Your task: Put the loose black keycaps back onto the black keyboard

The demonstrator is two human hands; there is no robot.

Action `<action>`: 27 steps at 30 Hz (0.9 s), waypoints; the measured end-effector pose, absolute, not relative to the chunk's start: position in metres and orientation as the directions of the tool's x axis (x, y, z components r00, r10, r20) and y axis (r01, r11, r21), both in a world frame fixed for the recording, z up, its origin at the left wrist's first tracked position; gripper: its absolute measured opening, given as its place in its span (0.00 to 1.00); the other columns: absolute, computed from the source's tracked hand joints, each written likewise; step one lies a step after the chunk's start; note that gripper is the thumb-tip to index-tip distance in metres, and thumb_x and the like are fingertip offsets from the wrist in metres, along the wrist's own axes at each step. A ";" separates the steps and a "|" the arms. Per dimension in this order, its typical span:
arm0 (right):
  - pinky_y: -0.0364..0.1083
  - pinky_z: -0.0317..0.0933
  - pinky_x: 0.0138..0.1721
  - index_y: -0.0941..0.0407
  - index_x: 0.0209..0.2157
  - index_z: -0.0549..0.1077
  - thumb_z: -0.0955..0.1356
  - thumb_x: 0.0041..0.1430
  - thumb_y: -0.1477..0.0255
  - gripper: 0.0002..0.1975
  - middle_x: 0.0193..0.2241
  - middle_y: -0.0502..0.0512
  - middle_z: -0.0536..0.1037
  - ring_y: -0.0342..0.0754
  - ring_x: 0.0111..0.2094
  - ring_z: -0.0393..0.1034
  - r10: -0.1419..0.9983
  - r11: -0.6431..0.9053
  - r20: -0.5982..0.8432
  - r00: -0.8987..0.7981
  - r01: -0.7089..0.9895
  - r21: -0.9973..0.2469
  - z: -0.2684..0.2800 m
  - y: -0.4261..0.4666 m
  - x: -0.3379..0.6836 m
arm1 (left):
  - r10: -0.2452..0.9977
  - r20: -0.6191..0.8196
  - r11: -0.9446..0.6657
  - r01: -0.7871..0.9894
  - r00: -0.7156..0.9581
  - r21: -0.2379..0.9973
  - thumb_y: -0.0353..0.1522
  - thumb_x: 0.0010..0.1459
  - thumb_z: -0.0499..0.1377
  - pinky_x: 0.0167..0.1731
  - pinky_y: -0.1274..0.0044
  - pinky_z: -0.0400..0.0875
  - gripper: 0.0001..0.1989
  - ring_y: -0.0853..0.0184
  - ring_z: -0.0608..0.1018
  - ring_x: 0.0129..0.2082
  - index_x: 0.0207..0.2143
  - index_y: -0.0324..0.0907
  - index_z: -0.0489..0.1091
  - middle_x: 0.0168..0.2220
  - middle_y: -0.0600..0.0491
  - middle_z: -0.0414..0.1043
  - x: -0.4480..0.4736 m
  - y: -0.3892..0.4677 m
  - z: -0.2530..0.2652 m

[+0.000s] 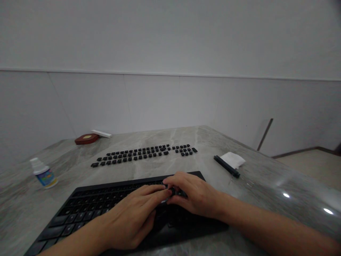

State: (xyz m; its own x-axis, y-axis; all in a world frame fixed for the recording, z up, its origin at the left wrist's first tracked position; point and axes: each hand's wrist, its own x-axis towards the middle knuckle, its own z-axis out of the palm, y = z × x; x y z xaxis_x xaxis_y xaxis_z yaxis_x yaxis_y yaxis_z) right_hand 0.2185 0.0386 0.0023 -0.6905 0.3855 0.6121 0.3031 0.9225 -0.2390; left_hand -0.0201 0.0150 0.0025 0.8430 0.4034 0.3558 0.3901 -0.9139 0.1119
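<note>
Beneath both hands lies a black keyboard (87, 200), tilted across the near part of the table. Its left side shows keys in place, while bare switch spots show in the rows further back. My left hand (134, 215) reaches over the middle of the keyboard, fingers together and tips meeting those of my right hand. My right hand (193, 193) rests on the right part, thumb and fingers curled around a small dark piece (173, 191) that looks like a keycap. Fingers hide most of it. Behind the keyboard, several loose black keycaps (135, 158) stand in rows.
On the left stands a small spray bottle (46, 176) with a blue label. A dark red box (86, 138) and a white strip (101, 133) lie at the back left. At right, a black stick-like tool (226, 166) lies beside a white cloth or tissue (233, 160).
</note>
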 end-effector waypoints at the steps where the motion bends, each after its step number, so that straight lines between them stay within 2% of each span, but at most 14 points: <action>1: 0.45 0.66 0.42 0.59 0.50 0.65 0.66 0.63 0.71 0.15 0.39 0.57 0.75 0.46 0.40 0.70 0.370 0.929 0.597 -0.712 0.295 -0.224 0.004 0.038 0.219 | 0.404 0.348 -0.914 0.391 0.846 0.112 0.20 0.55 0.49 0.57 0.68 0.66 0.32 0.62 0.64 0.60 0.62 0.40 0.48 0.59 0.46 0.63 -0.020 0.015 0.003; 5: 0.45 0.66 0.42 0.60 0.48 0.68 0.65 0.61 0.78 0.13 0.39 0.58 0.75 0.46 0.40 0.69 0.336 0.941 0.514 -0.789 0.257 -0.222 0.014 0.038 0.226 | 0.406 0.330 -0.914 0.388 0.852 0.124 0.20 0.56 0.49 0.57 0.67 0.66 0.33 0.62 0.64 0.60 0.63 0.41 0.46 0.59 0.46 0.63 -0.021 0.016 0.002; 8: 0.45 0.66 0.41 0.60 0.44 0.71 0.66 0.60 0.78 0.11 0.37 0.57 0.76 0.46 0.39 0.70 0.405 0.909 0.479 -0.779 0.289 -0.299 0.019 0.042 0.237 | 0.448 0.304 -0.894 0.423 0.841 0.149 0.21 0.57 0.49 0.58 0.66 0.65 0.34 0.61 0.64 0.60 0.65 0.41 0.44 0.61 0.45 0.59 -0.021 0.015 0.001; 12: 0.45 0.67 0.38 0.59 0.32 0.76 0.70 0.56 0.76 0.01 0.31 0.55 0.78 0.45 0.34 0.72 0.506 0.844 0.418 -0.755 0.332 -0.421 0.018 0.051 0.250 | 0.476 0.261 -0.879 0.445 0.840 0.173 0.21 0.57 0.50 0.59 0.65 0.65 0.33 0.61 0.64 0.61 0.64 0.43 0.47 0.63 0.47 0.58 -0.021 0.015 0.000; 16: 0.44 0.67 0.37 0.59 0.28 0.77 0.74 0.51 0.75 0.03 0.29 0.54 0.79 0.45 0.32 0.73 0.536 0.809 0.357 -0.765 0.345 -0.477 0.011 0.055 0.250 | 0.479 0.250 -0.877 0.450 0.841 0.168 0.21 0.57 0.50 0.58 0.66 0.65 0.31 0.61 0.64 0.60 0.63 0.43 0.51 0.62 0.48 0.59 -0.020 0.016 0.001; 21: 0.45 0.66 0.39 0.58 0.28 0.79 0.74 0.51 0.74 0.02 0.30 0.54 0.80 0.45 0.34 0.72 0.502 0.827 0.349 -0.792 0.320 -0.463 0.008 0.055 0.245 | 0.480 0.258 -0.876 0.447 0.838 0.179 0.21 0.57 0.50 0.58 0.67 0.65 0.31 0.62 0.64 0.60 0.62 0.43 0.52 0.61 0.48 0.59 -0.019 0.015 0.003; 27: 0.46 0.65 0.41 0.58 0.29 0.79 0.72 0.54 0.75 0.02 0.31 0.54 0.80 0.46 0.36 0.70 0.466 0.860 0.326 -0.822 0.334 -0.386 0.013 0.051 0.247 | 0.477 0.266 -0.877 0.434 0.838 0.207 0.20 0.56 0.50 0.57 0.66 0.66 0.30 0.61 0.66 0.58 0.61 0.43 0.55 0.60 0.47 0.61 -0.019 0.015 0.004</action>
State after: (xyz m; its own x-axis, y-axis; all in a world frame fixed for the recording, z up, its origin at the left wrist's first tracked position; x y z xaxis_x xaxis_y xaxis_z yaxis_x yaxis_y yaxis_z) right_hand 0.2472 0.0511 0.0126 -0.8224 0.4663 0.3259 0.3344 0.8597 -0.3862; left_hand -0.0189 0.0151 0.0037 0.8378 0.4768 0.2660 0.4335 -0.8771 0.2067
